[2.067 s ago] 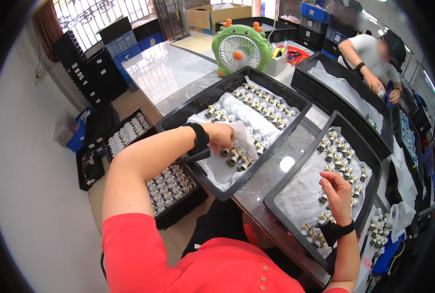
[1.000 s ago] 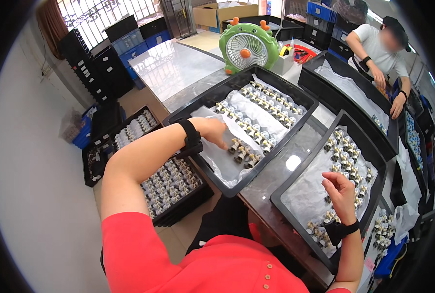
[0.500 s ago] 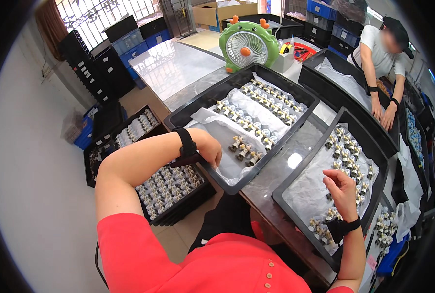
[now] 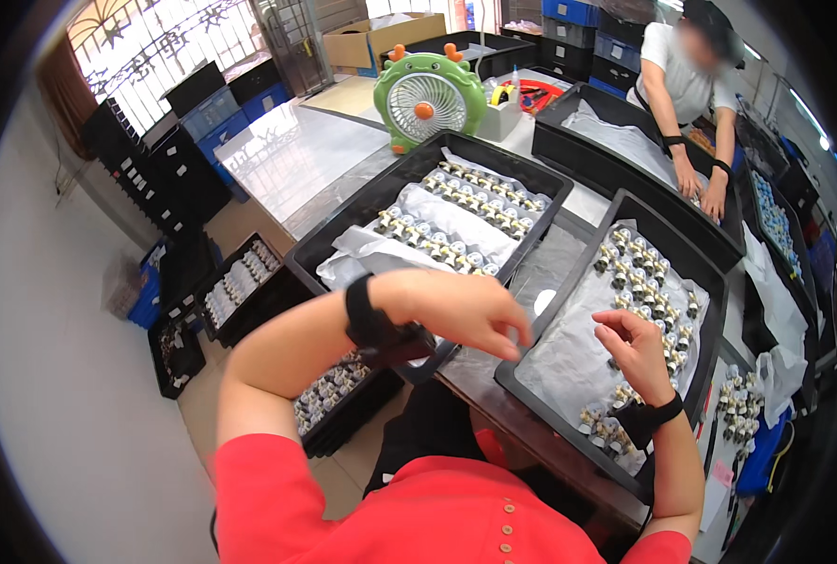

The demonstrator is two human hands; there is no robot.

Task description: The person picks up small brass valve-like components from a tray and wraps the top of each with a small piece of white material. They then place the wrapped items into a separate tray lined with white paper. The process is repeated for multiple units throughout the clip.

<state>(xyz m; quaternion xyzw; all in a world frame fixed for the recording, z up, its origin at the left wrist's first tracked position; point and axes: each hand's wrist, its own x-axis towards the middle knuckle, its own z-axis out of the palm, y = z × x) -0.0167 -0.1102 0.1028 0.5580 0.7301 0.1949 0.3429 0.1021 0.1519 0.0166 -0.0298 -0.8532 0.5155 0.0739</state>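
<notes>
My left hand point(image 4: 475, 312) hangs over the near right corner of the left black tray point(image 4: 555, 193), its fingers loosely bent and apart, with nothing seen in them. Rows of small white, gold and black figurines point(image 4: 456, 254) with clear round tops stand in that tray, between strips of white paper. My left forearm hides its near part. Above the right black tray point(image 4: 527, 376) is my right hand point(image 4: 639, 352), fingers curved and thumb apart, apparently holding nothing. Similar figurines point(image 4: 649, 301) lie along that tray's right side on a white paper sheet point(image 4: 569, 352).
A green fan point(image 4: 428, 103) stands behind the left tray. At the far right, a co-worker point(image 4: 682, 85) reaches into another black tray point(image 4: 569, 141). More figurines point(image 4: 743, 409) lie by the right tray. Filled trays point(image 4: 334, 390) are stacked low on my left.
My left hand has lifted from the left tray's near corner and moved right, toward the right tray. My right hand stays over the right tray. The whole view has shifted somewhat.
</notes>
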